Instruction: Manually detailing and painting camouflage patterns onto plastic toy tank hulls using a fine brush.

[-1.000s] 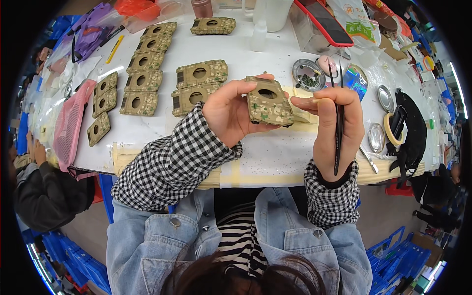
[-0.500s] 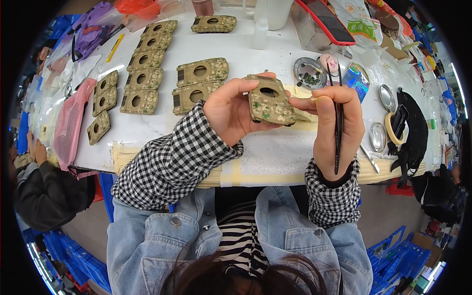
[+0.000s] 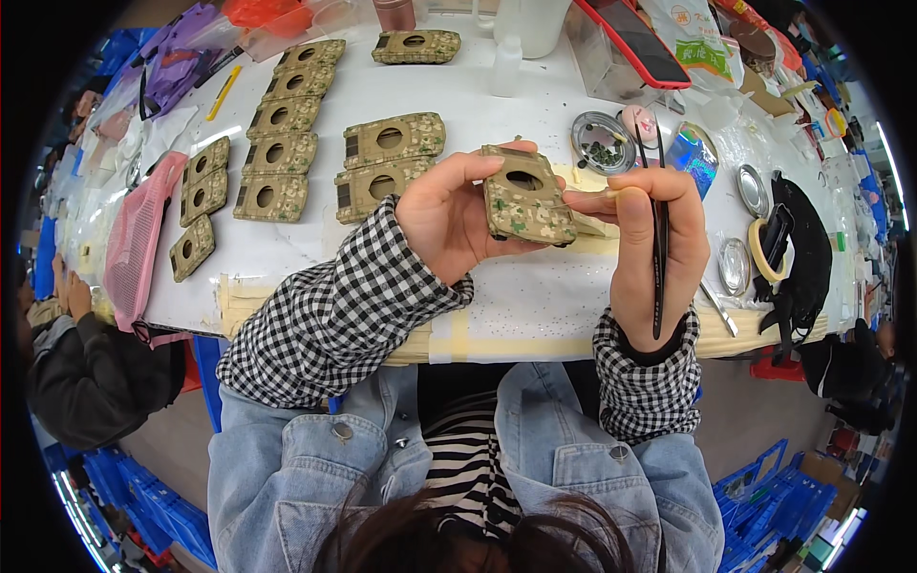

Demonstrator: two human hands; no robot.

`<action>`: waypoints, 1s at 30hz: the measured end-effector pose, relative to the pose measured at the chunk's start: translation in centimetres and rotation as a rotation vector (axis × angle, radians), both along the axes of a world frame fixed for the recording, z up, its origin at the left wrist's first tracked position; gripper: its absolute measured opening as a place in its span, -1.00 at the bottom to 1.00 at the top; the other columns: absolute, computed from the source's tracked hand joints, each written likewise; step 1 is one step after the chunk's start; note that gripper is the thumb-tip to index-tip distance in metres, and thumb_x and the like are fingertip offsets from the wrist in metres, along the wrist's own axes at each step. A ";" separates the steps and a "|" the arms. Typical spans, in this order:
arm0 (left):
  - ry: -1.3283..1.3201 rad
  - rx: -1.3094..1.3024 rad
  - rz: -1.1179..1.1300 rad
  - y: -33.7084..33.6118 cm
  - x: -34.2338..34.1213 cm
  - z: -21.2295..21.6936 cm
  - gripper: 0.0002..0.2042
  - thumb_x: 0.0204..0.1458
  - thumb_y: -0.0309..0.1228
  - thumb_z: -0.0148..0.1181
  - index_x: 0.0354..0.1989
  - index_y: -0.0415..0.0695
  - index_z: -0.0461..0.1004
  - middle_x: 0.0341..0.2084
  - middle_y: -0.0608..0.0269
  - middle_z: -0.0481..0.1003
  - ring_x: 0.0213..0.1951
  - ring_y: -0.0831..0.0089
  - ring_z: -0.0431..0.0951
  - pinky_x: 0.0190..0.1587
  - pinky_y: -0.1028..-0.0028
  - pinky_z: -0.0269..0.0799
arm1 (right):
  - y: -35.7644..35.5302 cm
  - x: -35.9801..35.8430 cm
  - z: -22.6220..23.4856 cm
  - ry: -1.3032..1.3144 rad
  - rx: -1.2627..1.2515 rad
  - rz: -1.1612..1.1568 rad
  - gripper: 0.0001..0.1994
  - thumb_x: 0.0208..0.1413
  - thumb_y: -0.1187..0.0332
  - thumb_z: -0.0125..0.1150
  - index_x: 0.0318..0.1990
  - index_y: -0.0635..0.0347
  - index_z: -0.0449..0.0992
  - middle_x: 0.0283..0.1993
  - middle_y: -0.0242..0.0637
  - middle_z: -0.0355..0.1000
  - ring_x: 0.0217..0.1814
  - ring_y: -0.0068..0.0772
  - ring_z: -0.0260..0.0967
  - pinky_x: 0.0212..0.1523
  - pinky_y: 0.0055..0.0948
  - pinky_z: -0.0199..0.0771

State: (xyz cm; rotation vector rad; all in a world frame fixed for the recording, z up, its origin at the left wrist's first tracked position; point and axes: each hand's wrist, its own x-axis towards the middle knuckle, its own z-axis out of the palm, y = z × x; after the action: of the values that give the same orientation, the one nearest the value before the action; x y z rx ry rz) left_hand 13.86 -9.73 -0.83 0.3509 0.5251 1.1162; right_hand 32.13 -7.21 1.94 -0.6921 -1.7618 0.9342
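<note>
My left hand grips a model tank hull by its left side and underneath, above the near part of the table. The hull is camouflage-patterned in tan and green, with a round hole in its top. My right hand is closed round black tweezers, whose prongs point away from me. Its fingertips reach to the hull's right edge; whether they pinch a small part there, I cannot make out. Similar hulls stand in a column on the left, and a pair lies just beyond my left hand.
A round dish of small dark green pieces stands behind my right hand. A red-cased phone rests on a clear box at the back. Pink mesh lies left; a black cloth item lies right. Other people sit at both sides.
The hull has tilted very slightly in my left hand, and the fingers of my right hand have shifted a little at its edge. The rest stays as it was.
</note>
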 end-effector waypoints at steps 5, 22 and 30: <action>0.008 0.004 0.010 0.0 0.1 0.1 -0.54 0.12 -0.28 -0.21 0.18 -0.23 0.11 0.07 -0.19 0.26 0.03 0.02 0.39 0.01 0.19 0.44 | -0.2 0.1 0.1 0.053 -0.051 -0.061 -0.83 0.26 0.39 -0.17 -0.24 0.34 0.28 -0.38 -0.16 0.43 -0.30 -0.34 0.50 -0.19 -0.47 0.50; -0.009 0.046 0.033 0.2 -0.3 -0.1 -0.52 0.15 -0.27 -0.28 0.21 -0.25 0.07 0.12 -0.24 0.19 0.05 0.07 0.38 -0.04 0.29 0.49 | 1.6 4.3 -0.9 -0.554 0.335 -0.293 -0.75 0.02 0.47 0.15 -0.12 0.28 0.40 -0.35 -0.13 0.38 -0.33 -0.20 0.37 -0.32 -0.41 0.36; -0.027 0.061 0.029 0.3 -0.3 -0.4 -0.52 0.15 -0.29 -0.28 0.22 -0.28 0.04 0.13 -0.26 0.16 0.04 0.06 0.38 -0.08 0.31 0.53 | -2.6 9.0 -0.1 -0.405 -0.115 -0.208 -0.68 0.04 0.57 0.13 -0.01 0.39 0.34 -0.21 -0.11 0.44 -0.10 -0.37 0.41 -0.10 -0.48 0.34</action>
State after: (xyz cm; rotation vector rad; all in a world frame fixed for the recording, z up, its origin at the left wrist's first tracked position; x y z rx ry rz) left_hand 13.59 -9.46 -1.21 0.3817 0.4739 1.1656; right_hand 41.14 -9.77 1.85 -1.1812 -1.9458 0.7955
